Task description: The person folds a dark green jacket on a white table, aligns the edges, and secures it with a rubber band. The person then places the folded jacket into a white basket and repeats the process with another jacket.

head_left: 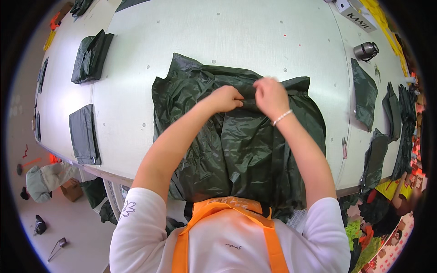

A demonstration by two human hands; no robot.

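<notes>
White table (246,36), hands (226,98) (271,97) at green fabric (248,157), capped flask (363,52), box (355,14).

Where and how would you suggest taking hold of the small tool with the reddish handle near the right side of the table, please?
I would pinch the reddish handle, probably with the right hand, coming from the person's side of the table: the handle lies toward that near edge, while the tool's thin, greyish end points away.
</notes>
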